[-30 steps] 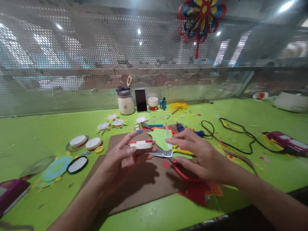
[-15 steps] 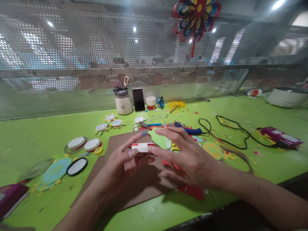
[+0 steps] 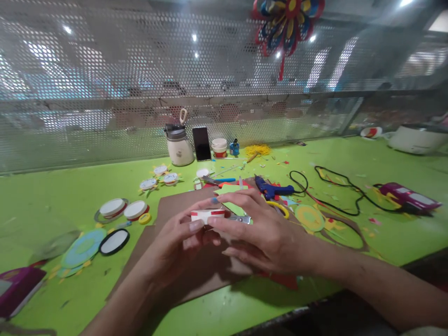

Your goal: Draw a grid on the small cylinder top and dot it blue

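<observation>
Between both hands is a short, round white piece with red patches (image 3: 207, 215), like a cut-down paper cup, its side turned toward me. My left hand (image 3: 175, 238) pinches its left end, thumb in front and fingers behind. At its right end, my right hand (image 3: 259, 228) presses with fingertips, the other fingers loosely bent. Just behind the hands lie light green paper (image 3: 233, 198) and yellow-handled scissors (image 3: 280, 208), partly covered by my right hand. Brown cardboard (image 3: 199, 275) lies beneath.
To the left are white round lids (image 3: 112, 206), a blue paper disc (image 3: 84, 247) and a black-rimmed white disc (image 3: 114, 241). A blue glue gun (image 3: 275, 188) with a black cord lies right of centre. A jug (image 3: 179, 147) and a phone (image 3: 202, 143) stand behind.
The white and red piece has tipped, so its curved rim shows more. My right hand has shifted slightly left, uncovering more of the scissors and glue gun.
</observation>
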Demonstrator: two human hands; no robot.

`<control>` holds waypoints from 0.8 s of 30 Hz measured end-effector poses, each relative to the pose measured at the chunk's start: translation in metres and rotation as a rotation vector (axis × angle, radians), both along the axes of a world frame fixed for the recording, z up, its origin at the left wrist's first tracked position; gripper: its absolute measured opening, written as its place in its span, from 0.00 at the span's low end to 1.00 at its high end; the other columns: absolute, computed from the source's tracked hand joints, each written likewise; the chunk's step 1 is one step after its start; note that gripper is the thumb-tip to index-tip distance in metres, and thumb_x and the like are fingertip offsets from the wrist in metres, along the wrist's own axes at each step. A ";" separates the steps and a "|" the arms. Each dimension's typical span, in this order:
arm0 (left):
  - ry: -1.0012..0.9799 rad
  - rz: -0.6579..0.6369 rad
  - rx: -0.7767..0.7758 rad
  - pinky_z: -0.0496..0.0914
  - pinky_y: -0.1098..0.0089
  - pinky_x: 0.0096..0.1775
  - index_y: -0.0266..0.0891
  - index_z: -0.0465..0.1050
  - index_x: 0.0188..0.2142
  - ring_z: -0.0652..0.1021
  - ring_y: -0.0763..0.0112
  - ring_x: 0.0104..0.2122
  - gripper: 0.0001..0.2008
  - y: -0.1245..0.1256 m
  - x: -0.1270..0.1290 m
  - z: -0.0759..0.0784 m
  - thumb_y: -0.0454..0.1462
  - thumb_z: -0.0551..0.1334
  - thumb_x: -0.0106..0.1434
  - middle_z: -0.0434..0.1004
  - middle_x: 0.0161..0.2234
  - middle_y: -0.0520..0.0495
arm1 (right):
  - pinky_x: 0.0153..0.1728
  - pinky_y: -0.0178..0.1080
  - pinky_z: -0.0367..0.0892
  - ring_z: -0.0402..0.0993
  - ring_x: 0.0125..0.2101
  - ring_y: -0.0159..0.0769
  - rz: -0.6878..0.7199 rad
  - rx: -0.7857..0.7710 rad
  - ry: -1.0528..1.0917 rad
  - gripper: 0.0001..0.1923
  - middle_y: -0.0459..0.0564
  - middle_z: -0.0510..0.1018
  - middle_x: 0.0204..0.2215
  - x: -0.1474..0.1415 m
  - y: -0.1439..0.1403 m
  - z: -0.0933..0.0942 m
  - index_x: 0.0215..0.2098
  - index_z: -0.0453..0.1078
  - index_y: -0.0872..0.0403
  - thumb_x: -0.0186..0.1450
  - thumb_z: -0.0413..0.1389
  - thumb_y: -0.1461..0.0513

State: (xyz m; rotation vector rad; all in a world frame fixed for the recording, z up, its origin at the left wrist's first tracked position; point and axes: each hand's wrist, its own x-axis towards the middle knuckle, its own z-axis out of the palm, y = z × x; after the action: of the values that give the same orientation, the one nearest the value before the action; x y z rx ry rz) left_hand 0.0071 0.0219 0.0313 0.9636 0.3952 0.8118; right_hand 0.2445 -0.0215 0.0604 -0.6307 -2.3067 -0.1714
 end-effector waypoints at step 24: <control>-0.065 0.343 0.160 0.83 0.72 0.44 0.46 0.81 0.63 0.89 0.57 0.45 0.34 -0.003 -0.017 0.034 0.33 0.80 0.57 0.91 0.47 0.39 | 0.56 0.55 0.73 0.75 0.56 0.58 -0.407 -0.841 -0.465 0.43 0.62 0.75 0.56 0.063 0.029 -0.035 0.71 0.69 0.52 0.57 0.66 0.62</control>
State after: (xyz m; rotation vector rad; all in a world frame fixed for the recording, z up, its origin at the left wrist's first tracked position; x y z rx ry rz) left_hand -0.0100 0.0192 0.0657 1.0288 0.4506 1.1979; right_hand 0.3071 0.0070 0.0249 -1.6223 -2.6214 0.5548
